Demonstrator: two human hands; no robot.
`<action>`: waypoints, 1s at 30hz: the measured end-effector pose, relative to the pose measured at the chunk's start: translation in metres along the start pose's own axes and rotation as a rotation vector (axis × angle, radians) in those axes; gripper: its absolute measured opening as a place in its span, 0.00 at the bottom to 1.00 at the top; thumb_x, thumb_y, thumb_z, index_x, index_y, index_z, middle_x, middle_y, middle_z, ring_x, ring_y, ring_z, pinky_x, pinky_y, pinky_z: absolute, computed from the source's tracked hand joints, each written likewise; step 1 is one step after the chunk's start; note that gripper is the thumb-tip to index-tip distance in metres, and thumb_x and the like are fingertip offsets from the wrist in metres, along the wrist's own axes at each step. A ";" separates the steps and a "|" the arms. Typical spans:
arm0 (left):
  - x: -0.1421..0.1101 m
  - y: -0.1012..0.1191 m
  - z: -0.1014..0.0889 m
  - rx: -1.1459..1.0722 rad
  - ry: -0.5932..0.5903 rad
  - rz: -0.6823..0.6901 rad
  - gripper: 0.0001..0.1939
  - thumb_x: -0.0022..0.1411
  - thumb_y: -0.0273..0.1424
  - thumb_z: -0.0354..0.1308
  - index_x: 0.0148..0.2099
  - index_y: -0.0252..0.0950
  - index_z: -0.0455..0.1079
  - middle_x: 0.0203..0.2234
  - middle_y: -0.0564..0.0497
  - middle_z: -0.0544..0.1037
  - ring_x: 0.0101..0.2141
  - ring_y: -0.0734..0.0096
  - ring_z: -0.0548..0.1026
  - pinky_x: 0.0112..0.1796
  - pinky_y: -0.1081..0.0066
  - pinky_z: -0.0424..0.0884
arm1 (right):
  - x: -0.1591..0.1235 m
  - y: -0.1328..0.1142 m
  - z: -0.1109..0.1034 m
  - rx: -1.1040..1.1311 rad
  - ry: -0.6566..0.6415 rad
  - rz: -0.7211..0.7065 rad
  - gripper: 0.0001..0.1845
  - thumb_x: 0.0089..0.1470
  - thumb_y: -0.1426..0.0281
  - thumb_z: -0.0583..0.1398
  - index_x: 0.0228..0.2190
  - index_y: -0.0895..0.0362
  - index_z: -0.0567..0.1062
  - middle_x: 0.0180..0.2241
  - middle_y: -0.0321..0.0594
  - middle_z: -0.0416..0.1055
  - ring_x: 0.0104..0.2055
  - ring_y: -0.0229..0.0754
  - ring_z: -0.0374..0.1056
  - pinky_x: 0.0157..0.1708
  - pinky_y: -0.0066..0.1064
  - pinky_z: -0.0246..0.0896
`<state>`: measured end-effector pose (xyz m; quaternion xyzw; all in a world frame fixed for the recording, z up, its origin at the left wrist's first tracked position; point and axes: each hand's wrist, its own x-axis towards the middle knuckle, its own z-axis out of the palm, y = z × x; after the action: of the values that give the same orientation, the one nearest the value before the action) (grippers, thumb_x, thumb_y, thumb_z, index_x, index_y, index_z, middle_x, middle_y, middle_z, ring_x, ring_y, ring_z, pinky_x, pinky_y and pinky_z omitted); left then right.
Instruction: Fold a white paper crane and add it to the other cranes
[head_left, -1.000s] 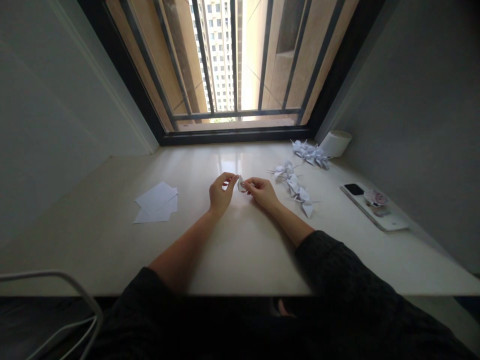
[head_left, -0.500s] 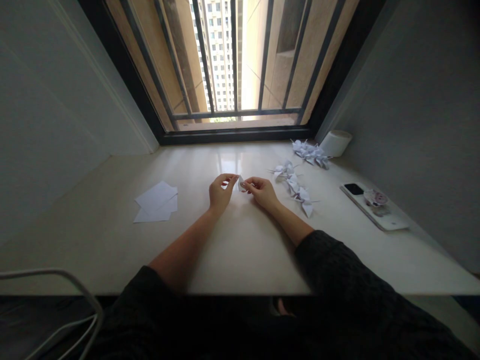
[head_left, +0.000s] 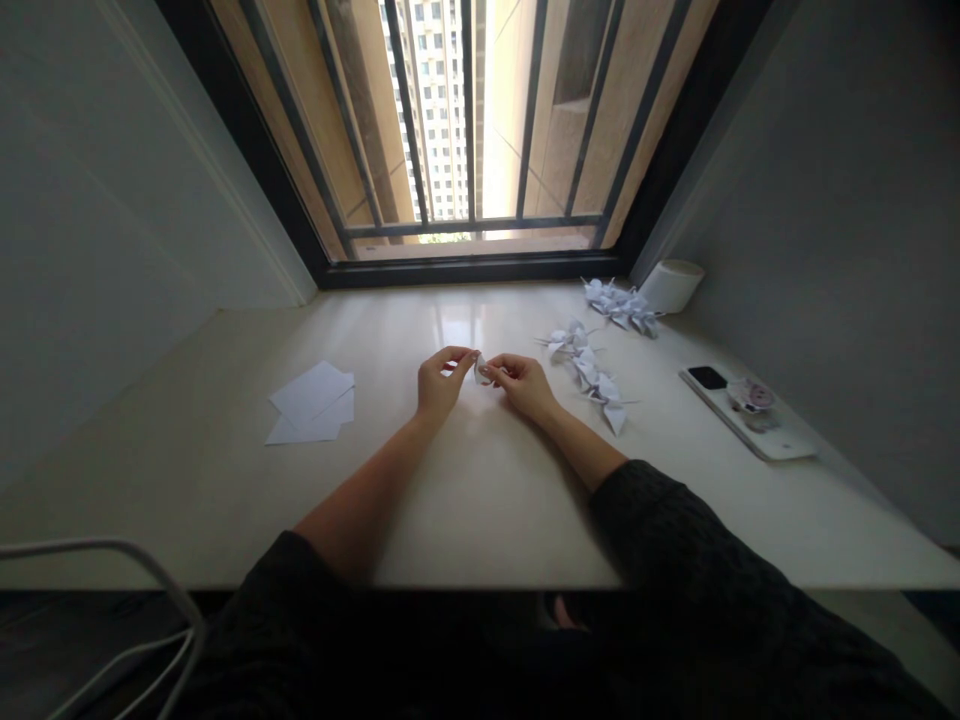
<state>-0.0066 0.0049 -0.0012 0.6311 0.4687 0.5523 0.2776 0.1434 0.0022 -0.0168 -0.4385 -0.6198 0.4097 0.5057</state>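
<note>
A small folded piece of white paper is held between my two hands above the middle of the white sill. My left hand pinches its left upper edge with thumb and index finger. From the right, my right hand grips the paper in its fingertips, which hide part of it. Several folded white paper cranes lie in a row just right of my right hand. Flat white paper sheets overlap one another to the left of my left hand.
More paper cranes are heaped at the back right beside a white cup-like container. A phone lies at the right. White cables loop at the lower left. A barred window stands behind the sill.
The folded paper has tilted slightly between my fingertips, its upper tip now lower. Both hands stay in almost the same place.
</note>
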 end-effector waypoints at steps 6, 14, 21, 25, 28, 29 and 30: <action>-0.002 0.000 0.002 0.000 0.068 -0.040 0.12 0.55 0.41 0.59 0.31 0.37 0.74 0.28 0.51 0.78 0.30 0.72 0.73 0.31 0.73 0.65 | 0.000 0.000 0.002 -0.050 0.061 0.014 0.19 0.44 0.53 0.62 0.26 0.58 0.77 0.23 0.41 0.75 0.23 0.38 0.68 0.26 0.29 0.61; -0.001 -0.002 0.002 -0.009 0.070 -0.069 0.13 0.55 0.42 0.58 0.32 0.37 0.74 0.28 0.51 0.78 0.30 0.72 0.73 0.32 0.73 0.65 | -0.002 -0.007 0.002 0.052 -0.008 0.064 0.22 0.38 0.53 0.66 0.28 0.59 0.77 0.25 0.39 0.74 0.23 0.35 0.64 0.23 0.27 0.56; -0.004 0.003 0.002 0.050 0.067 -0.037 0.13 0.56 0.42 0.57 0.31 0.37 0.73 0.27 0.52 0.78 0.30 0.73 0.73 0.32 0.73 0.65 | -0.003 -0.003 -0.001 -0.045 -0.049 0.096 0.24 0.37 0.52 0.65 0.29 0.60 0.80 0.19 0.33 0.67 0.19 0.31 0.52 0.20 0.27 0.44; -0.003 0.001 0.003 0.064 0.079 -0.067 0.14 0.55 0.42 0.57 0.32 0.37 0.74 0.27 0.52 0.78 0.30 0.72 0.73 0.31 0.73 0.65 | -0.001 0.001 -0.003 -0.092 -0.024 0.118 0.24 0.37 0.52 0.65 0.29 0.60 0.80 0.16 0.32 0.64 0.18 0.30 0.50 0.20 0.27 0.42; -0.002 -0.002 0.002 0.031 0.089 -0.099 0.15 0.55 0.43 0.58 0.32 0.37 0.74 0.28 0.51 0.78 0.31 0.71 0.74 0.32 0.72 0.65 | 0.000 0.003 -0.003 -0.067 0.022 0.127 0.24 0.37 0.52 0.65 0.28 0.60 0.80 0.15 0.32 0.64 0.18 0.30 0.50 0.19 0.27 0.42; -0.002 -0.002 0.002 0.019 0.099 -0.113 0.15 0.54 0.44 0.58 0.32 0.36 0.74 0.28 0.51 0.78 0.31 0.71 0.74 0.32 0.72 0.65 | 0.000 0.003 -0.003 -0.054 0.035 0.126 0.23 0.36 0.53 0.65 0.28 0.60 0.80 0.16 0.33 0.65 0.18 0.30 0.50 0.19 0.26 0.42; -0.002 -0.003 0.002 0.008 0.111 -0.128 0.16 0.54 0.44 0.58 0.32 0.36 0.74 0.28 0.50 0.78 0.31 0.70 0.74 0.32 0.72 0.65 | 0.001 0.002 -0.003 -0.040 0.042 0.127 0.23 0.36 0.53 0.65 0.28 0.60 0.80 0.16 0.33 0.66 0.18 0.31 0.51 0.19 0.26 0.42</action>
<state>-0.0058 0.0047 -0.0050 0.5695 0.5250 0.5655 0.2833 0.1466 0.0036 -0.0183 -0.4951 -0.5882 0.4193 0.4828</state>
